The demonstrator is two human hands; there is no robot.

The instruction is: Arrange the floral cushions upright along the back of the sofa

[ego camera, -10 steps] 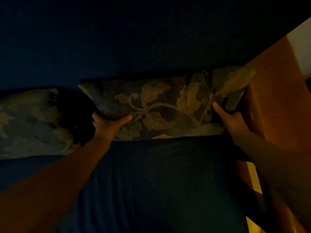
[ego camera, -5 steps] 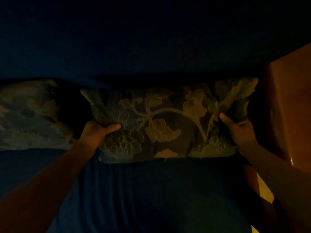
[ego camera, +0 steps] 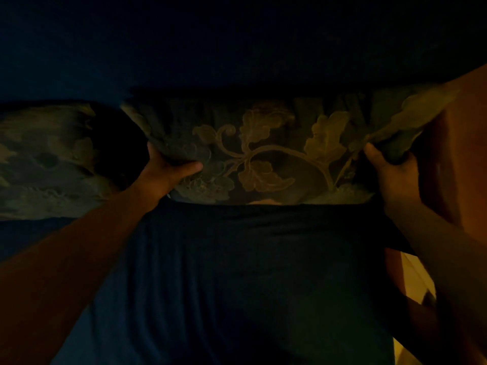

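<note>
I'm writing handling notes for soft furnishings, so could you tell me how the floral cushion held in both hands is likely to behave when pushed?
The floral cushion probably yields rather than slides: its fabric bunches where the right hand grips. It looks soft, dented under the left hand. It seems unlikely to roll.

The picture is very dim, with a heavy blue-black cast above the fingers where the sofa back (ego camera: 237,48) sinks into near-total darkness and no detail can be read. A weak warm light comes from beyond the right hand (ego camera: 392,169), tinting the skin orange. A deep shadow sits just left of the left hand (ego camera: 163,172), and the far-left cushion (ego camera: 47,162) looks soft and smeared.
</note>
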